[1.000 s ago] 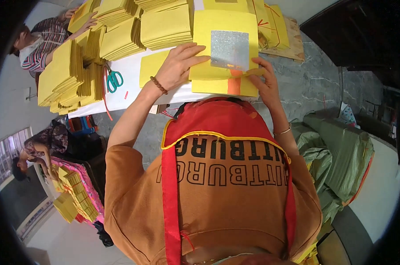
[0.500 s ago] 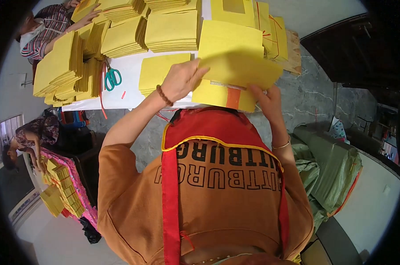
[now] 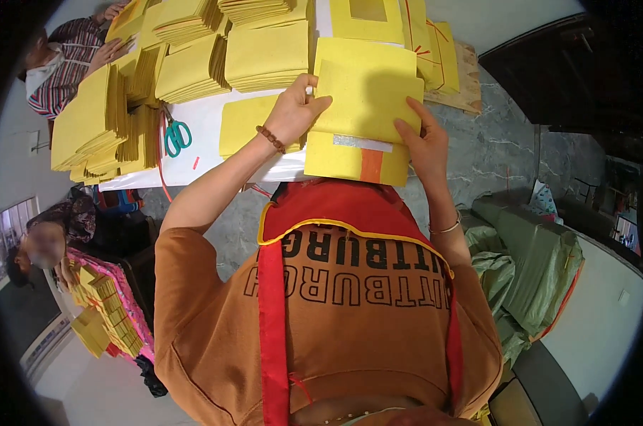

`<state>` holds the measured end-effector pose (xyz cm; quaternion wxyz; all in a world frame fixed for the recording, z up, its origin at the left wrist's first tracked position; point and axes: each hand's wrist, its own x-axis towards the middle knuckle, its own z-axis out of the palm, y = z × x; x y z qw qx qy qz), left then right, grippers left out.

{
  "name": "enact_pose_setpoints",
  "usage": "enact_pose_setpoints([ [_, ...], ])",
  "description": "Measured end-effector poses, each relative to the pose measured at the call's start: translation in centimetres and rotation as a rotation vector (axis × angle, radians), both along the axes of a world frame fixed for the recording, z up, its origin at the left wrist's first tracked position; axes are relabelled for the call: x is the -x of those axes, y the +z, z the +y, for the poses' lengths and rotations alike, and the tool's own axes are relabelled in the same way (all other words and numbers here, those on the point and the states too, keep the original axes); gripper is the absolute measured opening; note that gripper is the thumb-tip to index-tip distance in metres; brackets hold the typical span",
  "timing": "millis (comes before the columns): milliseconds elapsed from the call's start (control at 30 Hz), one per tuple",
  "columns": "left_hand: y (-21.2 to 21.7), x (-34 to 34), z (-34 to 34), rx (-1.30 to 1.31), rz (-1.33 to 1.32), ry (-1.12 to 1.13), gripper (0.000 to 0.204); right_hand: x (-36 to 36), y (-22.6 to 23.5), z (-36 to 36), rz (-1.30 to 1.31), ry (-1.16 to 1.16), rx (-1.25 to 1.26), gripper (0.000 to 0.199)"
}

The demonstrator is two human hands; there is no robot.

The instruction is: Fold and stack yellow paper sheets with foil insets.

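A plain yellow paper sheet (image 3: 366, 78) lies squared up at the table's front edge. My left hand (image 3: 294, 113) is closed on its left edge, thumb on top, a ring on one finger. At the right edge, my right hand (image 3: 422, 138) grips the sheet with thumb and forefinger. Nearer to me, partly beneath that sheet, shows a yellow paper piece (image 3: 325, 157) bearing an orange strip (image 3: 370, 166) and a silver-white band (image 3: 360, 144). Left of my left hand rests a low yellow paper stack (image 3: 247, 124).
Teal-handled scissors (image 3: 177, 137) lie on the white tabletop (image 3: 204, 135) beside yellow stacks (image 3: 87, 117). More stacks (image 3: 268, 60) and red-tied bundles (image 3: 446, 57) stand farther back. One person (image 3: 76, 67) works at far left, another (image 3: 44, 245) at a pink-covered table.
The yellow sheet, tilted with its right side swung out, now lies flat and lined up. My right hand has moved up along its edge; my left hand has shifted slightly left.
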<state>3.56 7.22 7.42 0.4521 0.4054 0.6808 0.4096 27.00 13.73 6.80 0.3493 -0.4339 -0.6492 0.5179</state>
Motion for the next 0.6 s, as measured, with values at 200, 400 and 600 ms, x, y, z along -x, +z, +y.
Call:
enact_pose_setpoints([
  [200,2.2,-0.1,-0.1,-0.058,0.365,-0.027,0.039,0.2,0.2,-0.1,0.019,-0.019,0.063,0.042],
  [400,3.3,-3.9,0.7,-0.586,0.967,-0.365,0.053,0.2,0.0,0.0,-0.116,-0.005,0.021,0.042],
  [600,0.3,-5.0,0.3,-0.528,1.042,-0.670,0.067,0.1,0.2,-0.2,-0.091,-0.052,0.043,0.041],
])
